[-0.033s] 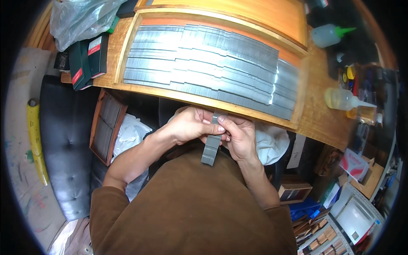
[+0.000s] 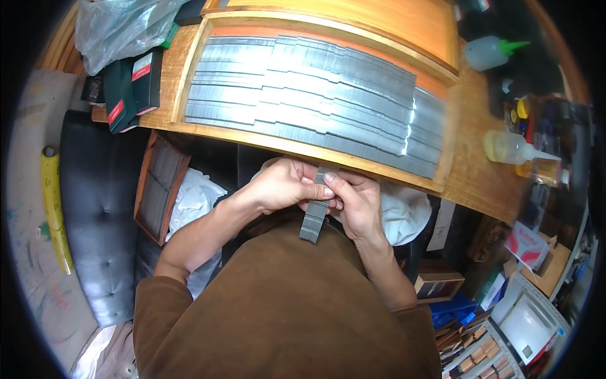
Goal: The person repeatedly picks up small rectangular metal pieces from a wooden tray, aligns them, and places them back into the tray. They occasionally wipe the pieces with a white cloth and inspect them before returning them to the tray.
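A narrow stack of thin grey metal pieces [image 2: 313,221] is between my two hands, just below the near edge of a wooden tray [image 2: 278,142]. My left hand [image 2: 287,184] pinches the stack from its left side, thumb across it. From the right, my right hand [image 2: 358,199] grips its upper part, with the thumb on the face. The lower end sticks out below my fingers toward my brown shirt. Several rows of similar grey metal pieces [image 2: 303,95] lie packed in the tray, shining with glare. Some of my fingertips are hidden behind the stack.
Dark boxes [image 2: 146,81] and a plastic bag [image 2: 123,31] sit left on the table. Squeeze bottles, one green-tipped [image 2: 486,53] and one yellowish [image 2: 505,146], are at right. A wooden case [image 2: 159,186] of grey pieces stands lower left, beside white cloth [image 2: 197,202].
The lower end of the stack has shifted very slightly upward. Both hands keep their hold in almost the same place.
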Demonstrator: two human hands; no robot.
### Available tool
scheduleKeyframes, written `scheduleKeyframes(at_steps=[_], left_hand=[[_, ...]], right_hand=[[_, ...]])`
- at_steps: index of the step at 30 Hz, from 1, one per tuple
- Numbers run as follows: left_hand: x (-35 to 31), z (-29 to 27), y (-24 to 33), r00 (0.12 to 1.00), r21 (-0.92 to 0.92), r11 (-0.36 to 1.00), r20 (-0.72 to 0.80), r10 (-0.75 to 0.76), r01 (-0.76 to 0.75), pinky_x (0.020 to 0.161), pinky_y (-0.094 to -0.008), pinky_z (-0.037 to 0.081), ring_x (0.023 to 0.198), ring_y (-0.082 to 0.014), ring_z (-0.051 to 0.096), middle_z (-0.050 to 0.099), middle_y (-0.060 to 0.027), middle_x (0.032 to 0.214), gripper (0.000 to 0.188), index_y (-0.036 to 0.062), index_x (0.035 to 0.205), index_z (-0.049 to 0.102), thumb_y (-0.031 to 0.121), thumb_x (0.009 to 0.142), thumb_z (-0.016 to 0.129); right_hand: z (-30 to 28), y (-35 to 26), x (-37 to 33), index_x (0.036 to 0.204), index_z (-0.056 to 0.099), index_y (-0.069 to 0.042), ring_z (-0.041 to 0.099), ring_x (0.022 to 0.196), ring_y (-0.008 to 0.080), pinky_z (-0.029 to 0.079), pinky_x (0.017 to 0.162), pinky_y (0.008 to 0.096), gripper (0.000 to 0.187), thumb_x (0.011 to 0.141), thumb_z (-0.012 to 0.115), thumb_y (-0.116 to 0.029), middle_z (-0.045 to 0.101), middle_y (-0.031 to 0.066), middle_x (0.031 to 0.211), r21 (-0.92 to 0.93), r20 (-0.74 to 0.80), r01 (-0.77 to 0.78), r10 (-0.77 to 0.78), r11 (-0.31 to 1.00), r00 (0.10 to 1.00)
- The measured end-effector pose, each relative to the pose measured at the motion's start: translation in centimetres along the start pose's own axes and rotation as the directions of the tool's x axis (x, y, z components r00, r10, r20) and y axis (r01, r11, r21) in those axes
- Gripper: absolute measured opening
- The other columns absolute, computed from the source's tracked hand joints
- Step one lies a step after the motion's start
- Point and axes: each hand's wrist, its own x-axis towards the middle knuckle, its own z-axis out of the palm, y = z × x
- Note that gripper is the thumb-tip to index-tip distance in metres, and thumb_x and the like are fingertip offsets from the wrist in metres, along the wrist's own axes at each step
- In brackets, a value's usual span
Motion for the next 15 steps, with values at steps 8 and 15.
scheduleKeyframes(at_steps=[8, 15], left_hand=[[-4.9, 1.5, -2.2, 0.691, 0.645, 0.578, -0.105, 0.715, -0.500, 0.058, -0.0329, 0.053, 0.065, -0.0258, 0.072, 0.072, -0.0166, 0.077, 0.024, -0.0025, 0.109, 0.076, -0.006, 0.086, 0.070], [-6.2, 2.4, -4.5, 0.662, 0.594, 0.697, -0.337, 0.669, -0.402, 0.056, -0.0281, 0.051, 0.062, -0.0169, 0.070, 0.074, -0.0157, 0.077, 0.018, -0.0024, 0.107, 0.077, -0.001, 0.090, 0.074]], right_hand=[[2.7, -1.7, -1.2, 0.100, 0.080, -0.002, 0.056, 0.074, 0.0094, 0.047, 0.065, 0.0242, 0.015, 0.086, 0.082, 0.003, 0.061, 0.0017, 0.091, -0.424, 0.329, 0.462, -0.342, 0.779, 0.880], [3.2, -0.3, 0.7, 0.097, 0.079, -0.003, 0.053, 0.071, 0.0089, 0.044, 0.060, 0.0248, 0.018, 0.081, 0.088, -0.005, 0.059, 0.0015, 0.086, -0.438, 0.495, 0.572, -0.345, 0.694, 0.797]])
